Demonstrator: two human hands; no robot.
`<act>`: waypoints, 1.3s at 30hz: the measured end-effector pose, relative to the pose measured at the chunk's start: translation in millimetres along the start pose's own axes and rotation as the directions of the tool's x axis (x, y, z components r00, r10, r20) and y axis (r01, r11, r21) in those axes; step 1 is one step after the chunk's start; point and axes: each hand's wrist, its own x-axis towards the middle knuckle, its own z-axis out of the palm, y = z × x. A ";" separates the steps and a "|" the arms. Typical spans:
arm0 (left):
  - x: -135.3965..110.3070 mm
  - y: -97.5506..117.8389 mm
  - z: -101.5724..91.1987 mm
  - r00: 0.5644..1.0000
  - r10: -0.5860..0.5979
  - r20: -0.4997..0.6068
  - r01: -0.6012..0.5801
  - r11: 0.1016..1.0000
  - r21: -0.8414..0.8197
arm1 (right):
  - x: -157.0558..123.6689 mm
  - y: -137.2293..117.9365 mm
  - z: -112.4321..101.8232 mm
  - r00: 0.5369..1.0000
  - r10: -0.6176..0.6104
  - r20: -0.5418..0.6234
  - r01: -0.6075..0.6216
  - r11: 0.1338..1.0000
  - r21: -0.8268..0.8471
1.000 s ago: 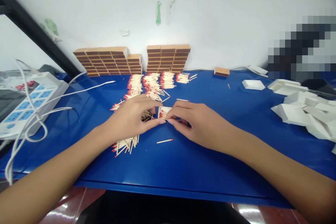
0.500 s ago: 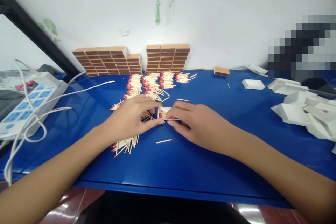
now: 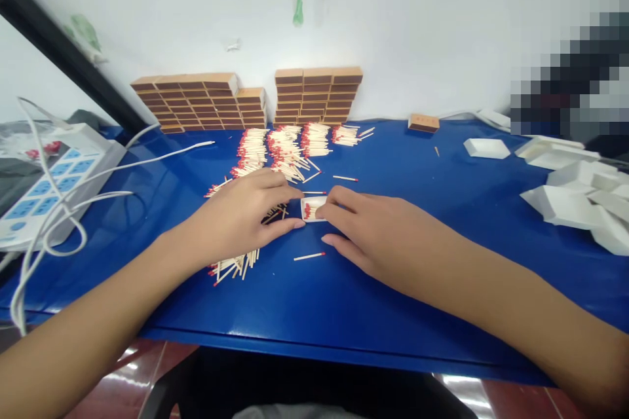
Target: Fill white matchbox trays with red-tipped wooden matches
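A small white matchbox tray (image 3: 322, 218) with red-headed matches (image 3: 310, 211) in it lies between my hands. My left hand (image 3: 246, 209) has its thumb and index finger at opposite sides of the tray's left end, gripping it. Over the tray's right end is my right hand (image 3: 368, 226), its fingertips touching the matches and its thumb apart, below the tray. Loose matches (image 3: 236, 267) lie around and partly under my left hand. One single match (image 3: 309, 256) rests in front of the tray, and another (image 3: 346, 178) lies behind it.
Stacked matchboxes (image 3: 196, 101) and a second stack (image 3: 318, 97) stand against the wall, with match piles (image 3: 314, 139) before them. One matchbox (image 3: 423, 122) sits apart. White trays (image 3: 565, 193) are heaped at right. A power strip (image 3: 44, 193) with white cables is at left.
My right thumb has come away from the tray, and my right fingertips now rest over the matches. A match shows just behind the tray. The view has tipped slightly downward.
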 end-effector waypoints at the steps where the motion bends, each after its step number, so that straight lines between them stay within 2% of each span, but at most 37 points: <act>1: -0.3 0.1 -0.3 1.000 0.005 0.001 -0.005 1.000 0.003 | -0.3 -0.6 -0.8 1.000 0.003 0.008 -0.003 1.000 -0.004; 8: 1.4 0.4 5.2 0.998 0.019 -0.057 -0.021 0.999 -0.035 | 2.4 6.3 0.4 1.000 -0.011 -0.028 0.012 0.998 0.054; 16: 3.4 1.7 11.1 0.990 0.030 -0.139 -0.044 0.994 -0.098 | 8.2 11.7 3.7 1.000 -0.001 -0.018 0.004 0.989 0.146; 26: 4.9 1.1 13.1 0.989 0.019 -0.147 -0.036 0.993 -0.115 | 9.8 12.6 4.0 0.999 -0.021 -0.035 0.029 0.971 0.235; 39: 5.3 0.0 13.3 0.986 0.026 -0.165 -0.050 0.989 -0.140 | 9.1 15.6 9.2 0.994 -0.043 -0.103 0.066 0.972 0.227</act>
